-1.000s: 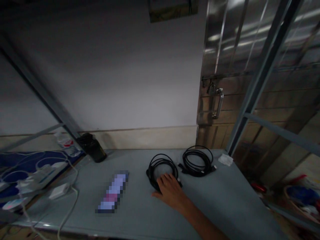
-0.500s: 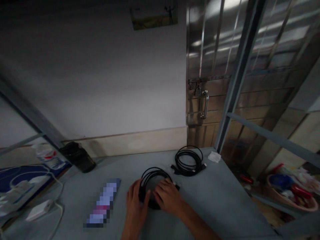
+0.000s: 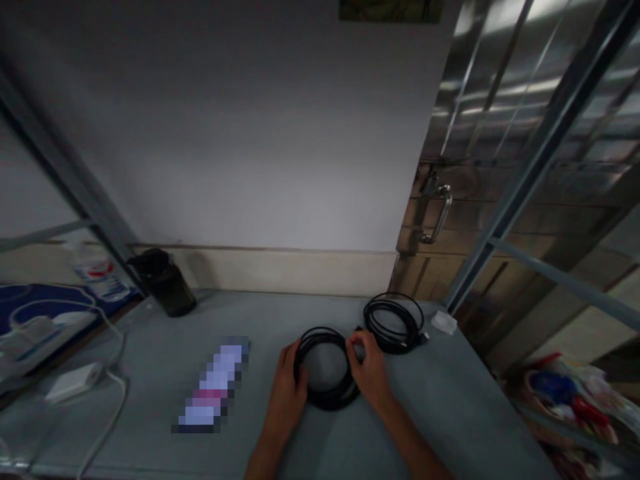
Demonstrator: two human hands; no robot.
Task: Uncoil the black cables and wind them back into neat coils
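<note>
A black cable (image 3: 333, 401), wound into a round coil, lies on the grey tabletop (image 3: 240, 447) between my two hands. My left hand (image 3: 291, 380) is wrapped around the coil's left side, thumb inside the loop. At the coil's upper right, the fingers of my right hand (image 3: 367, 367) are pinched together on the cable; the exact bit they hold is partly hidden behind them. Just beyond my right hand rests a second coil of black cable (image 3: 395, 343), with its connector ends showing at the right.
A phone (image 3: 215, 387) with a pixelated screen lies left of the hands. Farther left are a dark bottle (image 3: 167, 283), a white adapter (image 3: 75, 382) and a power strip (image 3: 45, 340). Crumpled tissue (image 3: 444, 323) sits near the right edge. Metal posts (image 3: 530, 180) frame the table.
The view has swung and tilted, shifting the scene. My right hand has moved from the coil's inside to its upper right edge, and the loop looks rounder and more open. My left hand keeps hold.
</note>
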